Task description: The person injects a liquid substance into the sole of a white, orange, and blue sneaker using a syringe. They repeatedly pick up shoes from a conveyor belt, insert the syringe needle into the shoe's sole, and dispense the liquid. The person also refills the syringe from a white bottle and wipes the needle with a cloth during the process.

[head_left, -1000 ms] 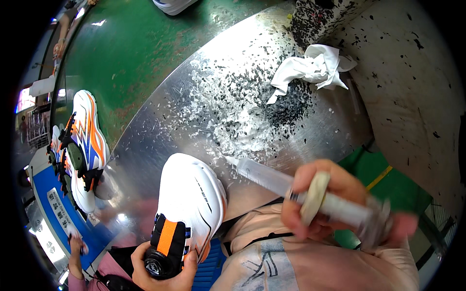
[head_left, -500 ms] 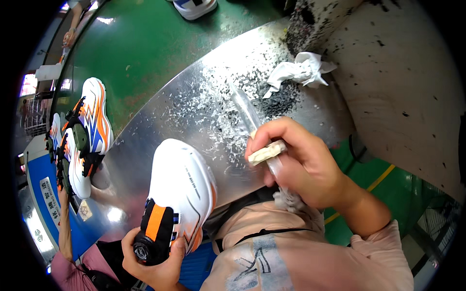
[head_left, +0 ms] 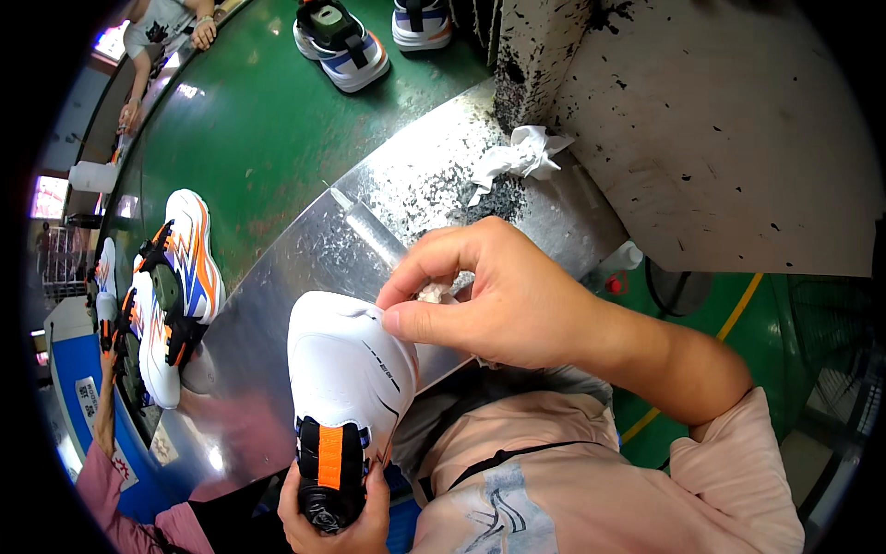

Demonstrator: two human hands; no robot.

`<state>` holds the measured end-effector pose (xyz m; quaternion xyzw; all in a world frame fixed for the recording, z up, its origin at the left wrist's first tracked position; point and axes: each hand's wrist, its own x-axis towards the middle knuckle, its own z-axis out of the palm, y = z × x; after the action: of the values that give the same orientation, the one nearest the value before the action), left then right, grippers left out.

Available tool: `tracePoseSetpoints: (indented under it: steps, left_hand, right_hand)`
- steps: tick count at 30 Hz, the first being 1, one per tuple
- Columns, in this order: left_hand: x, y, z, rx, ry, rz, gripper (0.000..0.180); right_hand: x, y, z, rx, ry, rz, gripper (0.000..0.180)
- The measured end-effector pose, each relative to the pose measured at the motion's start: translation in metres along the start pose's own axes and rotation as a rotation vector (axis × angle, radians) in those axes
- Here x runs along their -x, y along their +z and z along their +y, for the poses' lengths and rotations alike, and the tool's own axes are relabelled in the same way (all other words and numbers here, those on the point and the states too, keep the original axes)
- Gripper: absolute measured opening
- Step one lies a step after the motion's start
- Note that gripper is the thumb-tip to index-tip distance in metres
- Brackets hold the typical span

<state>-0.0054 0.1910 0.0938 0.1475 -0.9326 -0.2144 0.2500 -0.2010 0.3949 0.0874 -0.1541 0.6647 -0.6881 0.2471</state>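
Note:
My left hand [head_left: 337, 526] grips the heel end of a white sneaker [head_left: 341, 360] with an orange stripe on its black tongue. The shoe's toe points away from me. At the side of the toe, the thumb and forefinger of my right hand [head_left: 489, 295] are pinched against the white upper. A clear tapered tube [head_left: 374, 231] sticks out from the same hand, its narrow tip pointing to the far left. Some of a crumbly off-white lump [head_left: 434, 293] shows between the curled fingers; the rest is hidden.
White and dark scraps [head_left: 425, 185] litter the metal worktop [head_left: 286, 305]. Crumpled white tissue [head_left: 526, 152] lies by a stained panel [head_left: 701, 157]. More sneakers [head_left: 189, 258] stand left, and others [head_left: 346, 51] on the green surface [head_left: 258, 120]. Co-workers' arms [head_left: 103, 406] show at left.
My right hand has come left and down to the shoe's toe, bringing the clear tube. The shoe has turned more upright and shifted slightly nearer. The whole view has shifted.

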Motion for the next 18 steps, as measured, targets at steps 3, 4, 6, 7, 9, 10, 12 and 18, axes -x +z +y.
tracePoseSetpoints:
  steps: [3,4,6,7,9,10,12,18]
  left_hand:
    - [0.002,0.002,0.002,-0.043,0.063,0.007,0.06]
    - [0.0,0.003,0.004,-0.07,0.102,0.014,0.059]
    - [0.004,0.004,0.006,-0.038,0.078,0.002,0.059]
    - [0.005,0.004,0.008,-0.045,0.086,-0.002,0.06]
    - [0.004,0.004,0.01,-0.066,0.105,-0.008,0.06]
    - [0.004,0.005,0.011,-0.08,0.111,-0.004,0.061]
    - [0.006,0.004,0.014,-0.114,0.118,0.003,0.062]
    - [0.005,0.005,0.014,-0.129,0.176,-0.019,0.065]
  right_hand:
    - [0.003,0.0,-0.008,-0.041,0.11,-0.01,0.018]
    - [0.002,0.0,-0.01,-0.045,0.149,-0.014,0.019]
    - [0.003,0.002,-0.009,-0.034,0.163,0.047,0.021]
    - [0.003,0.002,-0.007,-0.027,0.17,0.077,0.022]
    - [0.001,0.003,-0.002,-0.002,0.115,0.099,0.022]
    - [0.0,0.003,0.0,0.011,0.087,0.111,0.022]
    - [-0.001,0.001,-0.005,0.074,0.126,0.056,0.019]
    - [-0.002,-0.006,-0.009,0.148,0.146,0.015,0.017]
